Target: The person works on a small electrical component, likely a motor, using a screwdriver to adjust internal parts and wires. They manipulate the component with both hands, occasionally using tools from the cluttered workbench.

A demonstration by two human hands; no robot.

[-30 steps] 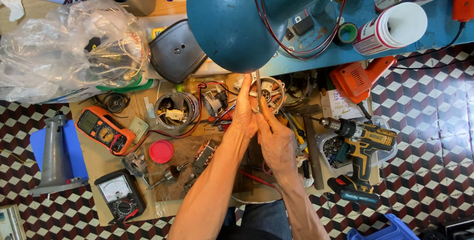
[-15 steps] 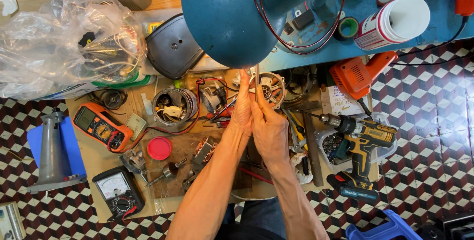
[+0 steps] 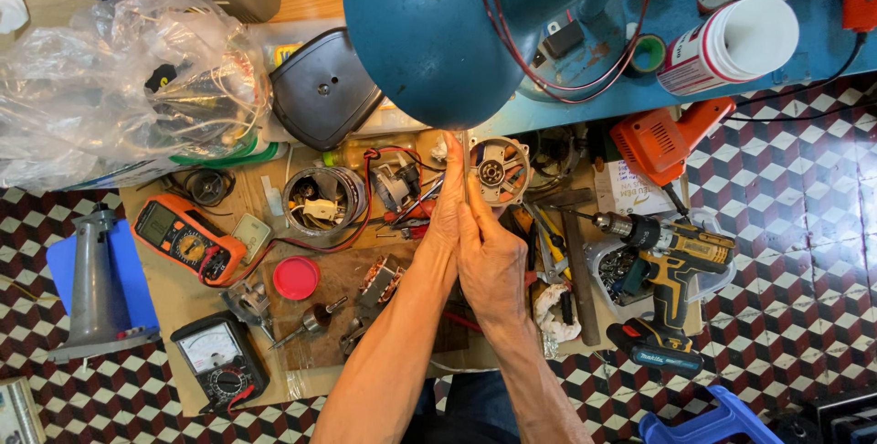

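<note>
My left hand [image 3: 444,217] and my right hand [image 3: 494,266] are pressed flat together, palm to palm, above the cluttered board [image 3: 183,298]. A thin pale wire [image 3: 466,146] is pinched between their fingertips and runs up to the big blue motor housing [image 3: 429,33]. A round metal motor end cap [image 3: 498,170] lies just right of the fingertips. A wound stator ring [image 3: 322,199] with red leads sits to the left.
An orange multimeter [image 3: 187,241], a black analogue meter [image 3: 219,362] and a red lid [image 3: 296,277] lie on the left. A yellow cordless drill [image 3: 671,266] and an orange power tool [image 3: 662,138] are on the right. A plastic bag [image 3: 100,88] is at the back left, with a white tube [image 3: 731,42] on the blue bench.
My hands stay pressed together under the blue housing. The right hand slid a little up along the left and back down. The view shifted slightly.
</note>
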